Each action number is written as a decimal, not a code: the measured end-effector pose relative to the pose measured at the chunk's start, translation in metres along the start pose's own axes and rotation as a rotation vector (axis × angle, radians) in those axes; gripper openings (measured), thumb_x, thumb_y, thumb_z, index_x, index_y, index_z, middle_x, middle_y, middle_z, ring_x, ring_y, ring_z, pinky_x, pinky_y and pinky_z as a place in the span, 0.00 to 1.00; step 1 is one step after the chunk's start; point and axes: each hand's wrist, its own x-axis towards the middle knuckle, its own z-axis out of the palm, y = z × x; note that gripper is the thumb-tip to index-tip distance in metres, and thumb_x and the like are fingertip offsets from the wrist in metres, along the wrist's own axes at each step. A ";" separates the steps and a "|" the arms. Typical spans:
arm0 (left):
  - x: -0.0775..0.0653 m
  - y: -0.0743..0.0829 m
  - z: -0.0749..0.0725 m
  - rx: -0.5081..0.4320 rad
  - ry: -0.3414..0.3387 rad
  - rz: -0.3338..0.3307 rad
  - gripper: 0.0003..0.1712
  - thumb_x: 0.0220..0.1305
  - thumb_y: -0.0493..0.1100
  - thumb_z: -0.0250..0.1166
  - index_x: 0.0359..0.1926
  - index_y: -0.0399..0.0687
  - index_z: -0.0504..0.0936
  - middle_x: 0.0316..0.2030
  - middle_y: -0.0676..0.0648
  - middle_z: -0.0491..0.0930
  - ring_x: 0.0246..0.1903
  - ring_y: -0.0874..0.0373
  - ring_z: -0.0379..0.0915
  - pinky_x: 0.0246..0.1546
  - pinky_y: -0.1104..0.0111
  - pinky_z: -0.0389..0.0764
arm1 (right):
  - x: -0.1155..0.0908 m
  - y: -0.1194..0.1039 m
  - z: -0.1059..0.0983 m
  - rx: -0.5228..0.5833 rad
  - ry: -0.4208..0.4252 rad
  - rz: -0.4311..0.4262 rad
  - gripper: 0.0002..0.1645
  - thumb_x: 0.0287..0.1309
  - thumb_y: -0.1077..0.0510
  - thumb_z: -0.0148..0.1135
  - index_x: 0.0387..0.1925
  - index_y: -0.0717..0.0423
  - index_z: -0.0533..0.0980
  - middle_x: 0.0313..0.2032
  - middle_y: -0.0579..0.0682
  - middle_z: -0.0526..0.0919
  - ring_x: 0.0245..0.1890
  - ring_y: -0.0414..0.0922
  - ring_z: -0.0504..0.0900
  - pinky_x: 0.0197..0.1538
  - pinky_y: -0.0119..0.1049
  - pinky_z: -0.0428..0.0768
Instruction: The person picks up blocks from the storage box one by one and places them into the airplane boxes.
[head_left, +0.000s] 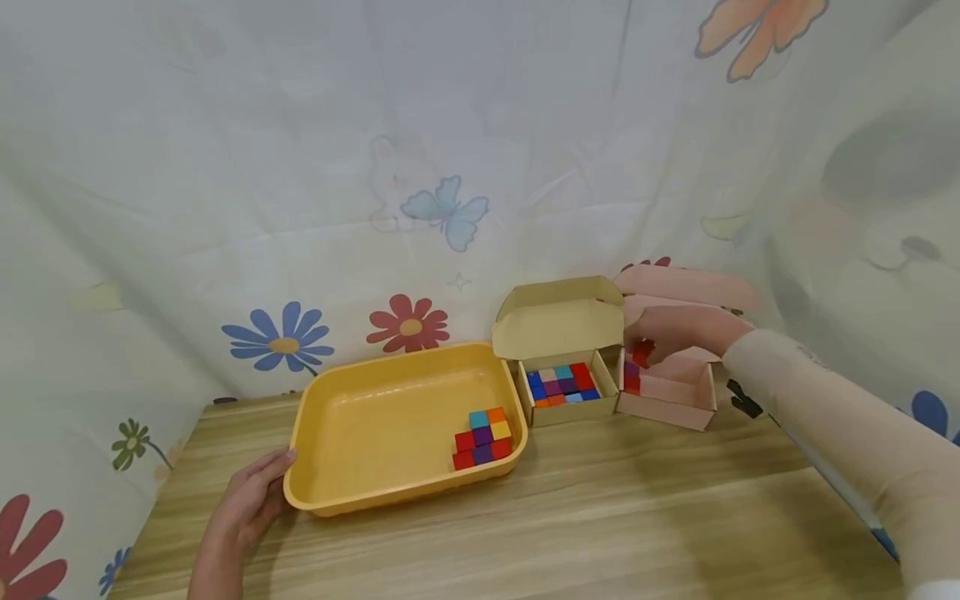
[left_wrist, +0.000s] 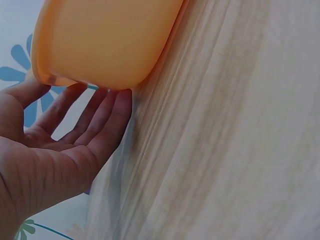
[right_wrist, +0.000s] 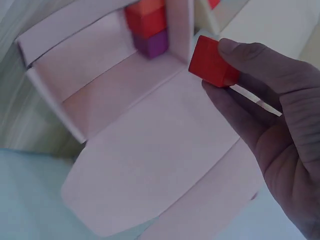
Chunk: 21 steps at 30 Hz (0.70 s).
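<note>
My right hand (head_left: 678, 329) pinches a red cube (right_wrist: 212, 61) between thumb and fingers, over the left end of an open pink cardboard box (head_left: 667, 404). Inside that box, a red block (right_wrist: 150, 24) and a purple block (right_wrist: 152, 44) stand in a row against one end wall. At the left, my left hand (left_wrist: 65, 135) touches the end of a yellow tray (head_left: 390, 496), its fingertips against the outer wall. Several coloured cubes (head_left: 482, 435) sit grouped in the tray's right front corner.
Between tray and pink box stands a tan cardboard box (head_left: 573, 410), lid raised, holding several coloured cubes (head_left: 558, 385). A dark object (head_left: 744, 400) lies right of the pink box. Behind the wooden table (head_left: 525, 533) hangs a patterned cloth (head_left: 337, 208).
</note>
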 end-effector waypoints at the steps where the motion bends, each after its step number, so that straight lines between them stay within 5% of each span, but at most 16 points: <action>1: 0.000 0.000 0.000 0.003 -0.001 0.000 0.47 0.74 0.54 0.62 0.79 0.34 0.50 0.50 0.57 0.82 0.48 0.67 0.80 0.50 0.63 0.83 | -0.001 0.005 0.003 0.035 -0.014 0.022 0.13 0.55 0.70 0.69 0.40 0.52 0.83 0.33 0.43 0.82 0.31 0.39 0.74 0.37 0.33 0.80; 9: -0.007 -0.010 0.003 0.028 0.014 -0.049 0.48 0.74 0.55 0.63 0.79 0.36 0.49 0.52 0.58 0.80 0.46 0.69 0.79 0.51 0.61 0.83 | -0.009 0.028 0.042 0.043 -0.102 0.086 0.18 0.51 0.69 0.71 0.41 0.45 0.86 0.36 0.41 0.78 0.36 0.41 0.73 0.35 0.30 0.78; 15: -0.005 -0.006 0.005 0.024 0.016 -0.024 0.48 0.74 0.55 0.62 0.79 0.35 0.50 0.46 0.62 0.81 0.46 0.69 0.79 0.49 0.61 0.83 | -0.004 0.028 0.056 -0.018 0.011 0.082 0.07 0.55 0.63 0.75 0.35 0.53 0.84 0.28 0.42 0.78 0.29 0.40 0.72 0.34 0.31 0.76; 21: -0.003 0.001 0.005 0.017 0.014 -0.021 0.48 0.74 0.55 0.62 0.79 0.35 0.47 0.44 0.65 0.80 0.45 0.72 0.78 0.50 0.62 0.83 | 0.007 0.022 0.062 0.038 0.100 0.135 0.10 0.56 0.62 0.76 0.38 0.57 0.82 0.32 0.48 0.83 0.31 0.41 0.75 0.40 0.35 0.83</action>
